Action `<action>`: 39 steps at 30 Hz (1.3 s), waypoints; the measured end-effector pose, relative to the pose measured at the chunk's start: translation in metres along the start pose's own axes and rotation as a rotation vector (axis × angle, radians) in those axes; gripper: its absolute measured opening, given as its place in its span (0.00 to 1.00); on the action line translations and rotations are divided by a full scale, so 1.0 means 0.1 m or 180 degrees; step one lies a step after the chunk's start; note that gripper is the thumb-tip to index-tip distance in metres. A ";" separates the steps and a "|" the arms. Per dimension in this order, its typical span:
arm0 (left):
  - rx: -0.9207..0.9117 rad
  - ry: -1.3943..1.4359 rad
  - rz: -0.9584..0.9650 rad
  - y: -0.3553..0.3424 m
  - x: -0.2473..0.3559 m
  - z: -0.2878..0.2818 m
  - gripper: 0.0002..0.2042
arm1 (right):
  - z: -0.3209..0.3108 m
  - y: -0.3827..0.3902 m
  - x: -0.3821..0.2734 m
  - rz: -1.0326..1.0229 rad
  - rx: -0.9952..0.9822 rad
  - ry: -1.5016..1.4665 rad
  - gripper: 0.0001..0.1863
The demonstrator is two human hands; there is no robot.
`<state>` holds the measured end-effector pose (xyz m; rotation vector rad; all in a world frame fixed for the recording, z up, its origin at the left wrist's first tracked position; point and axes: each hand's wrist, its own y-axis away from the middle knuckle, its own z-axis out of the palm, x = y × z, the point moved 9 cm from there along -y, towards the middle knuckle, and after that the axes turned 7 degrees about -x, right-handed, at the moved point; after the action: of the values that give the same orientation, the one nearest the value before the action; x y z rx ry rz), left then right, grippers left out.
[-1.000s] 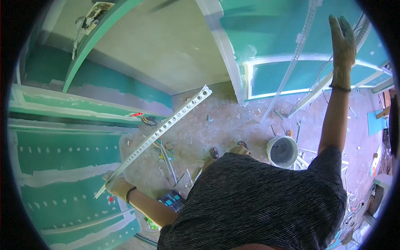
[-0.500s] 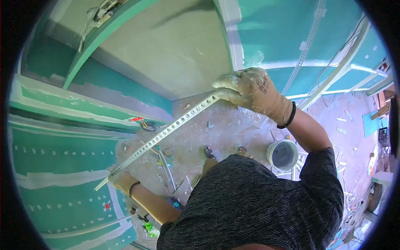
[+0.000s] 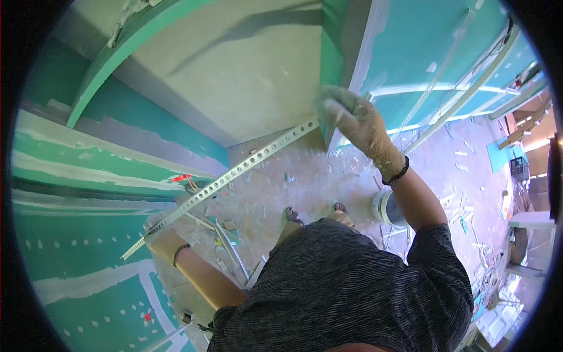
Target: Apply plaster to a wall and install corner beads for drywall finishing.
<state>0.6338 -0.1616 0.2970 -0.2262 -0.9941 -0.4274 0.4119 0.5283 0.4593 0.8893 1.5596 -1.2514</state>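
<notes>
A long, pale perforated corner bead (image 3: 234,172), a thin strip with a row of round holes, slants across the view before me. My left hand (image 3: 164,239), in a dusty work glove, is closed around it close to its lower left end. At the strip's upper right end is my right hand (image 3: 358,124), gloved and whitened with compound. Its fingers are blurred but look parted, and the bead's tip shows just left of them, seemingly out of their grip.
A bucket (image 3: 390,208) stands on the floor to my right. Metal profiles (image 3: 231,249) and offcuts litter the floor at left. Green plasterboard walls (image 3: 88,211) with filled joints rise at left; a recess with a curved green edge (image 3: 117,73) lies ahead. A black crate (image 3: 519,169) sits far right.
My right hand has come off the bead's upper end, which it gripped before. My left hand still holds the strip, slightly further left and higher. The whole view has shifted a little.
</notes>
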 end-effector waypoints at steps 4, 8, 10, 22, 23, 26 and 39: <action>0.0116 -0.2621 0.0029 -0.05 0.00 0.27 0.14 | 0.46 0.09 -0.18 0.0791 -0.0312 0.1571 0.21; -0.0254 -0.1259 0.0380 -0.02 0.05 0.37 0.14 | 0.65 0.18 -0.03 0.0787 0.0189 0.0771 0.20; 0.0126 -0.1333 0.0294 -0.15 0.07 0.20 0.13 | 0.70 0.17 -0.24 0.0600 0.0392 0.1808 0.21; -0.0124 -0.1700 0.0564 0.24 0.37 0.16 0.06 | 0.34 0.10 0.07 -0.0097 -0.0147 0.0991 0.18; -0.0324 -0.1054 0.0411 0.15 0.44 -0.08 0.04 | 0.29 0.11 0.17 -0.0148 -0.0164 0.0798 0.16; -0.0859 0.2101 0.0391 0.92 0.28 0.88 0.09 | 0.27 0.07 0.24 -0.0109 -0.0168 0.0888 0.10; -0.1930 -0.1097 0.0562 3.23 -0.21 2.34 0.22 | -0.44 1.37 4.69 0.3375 0.0186 -0.2783 0.11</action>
<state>0.5905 0.2200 0.4057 -0.9524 -1.1481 -0.5306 0.3799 0.5980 -0.0255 0.8350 0.2398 -0.6974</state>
